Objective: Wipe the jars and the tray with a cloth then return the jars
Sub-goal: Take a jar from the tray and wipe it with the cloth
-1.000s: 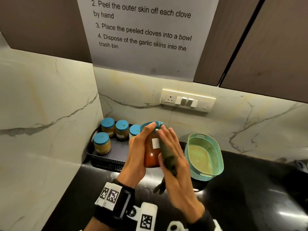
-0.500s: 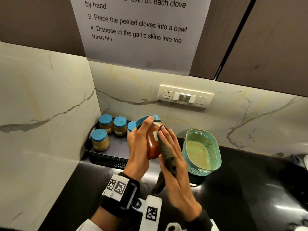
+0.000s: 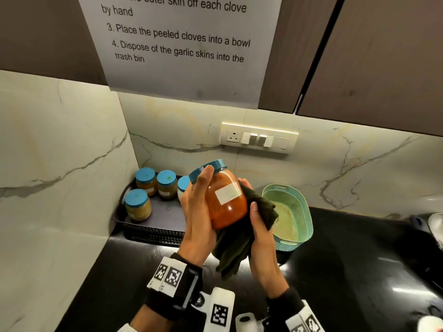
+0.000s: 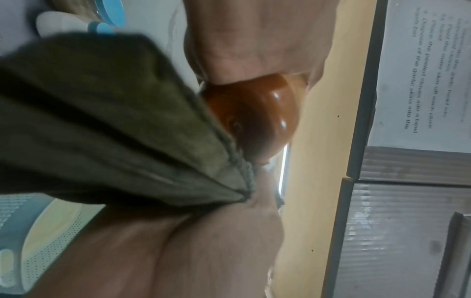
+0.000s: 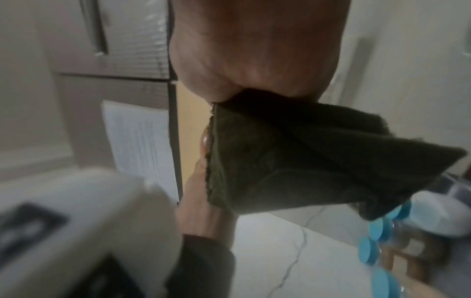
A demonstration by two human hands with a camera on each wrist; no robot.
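My left hand (image 3: pixel 196 207) grips a jar of orange-red paste (image 3: pixel 226 202) with a blue lid and white label, tilted, above the counter. My right hand (image 3: pixel 257 224) holds a dark green cloth (image 3: pixel 242 240) cupped under and behind the jar's base. In the left wrist view the cloth (image 4: pixel 107 121) covers part of the jar (image 4: pixel 257 113). In the right wrist view the cloth (image 5: pixel 280 157) hides nearly all of the jar. Several smaller blue-lidded jars (image 3: pixel 137 203) stand in a dark tray (image 3: pixel 153 232) in the corner.
A teal perforated basket (image 3: pixel 291 212) stands on the black counter just right of my hands. Marble walls close the corner at left and behind. A switch plate (image 3: pixel 259 137) is on the back wall. A white object (image 3: pixel 436 226) shows at the right edge.
The jar has tilted so its label faces up. My right hand has moved from the jar's side to beneath its base, with the cloth now cupped round the bottom.
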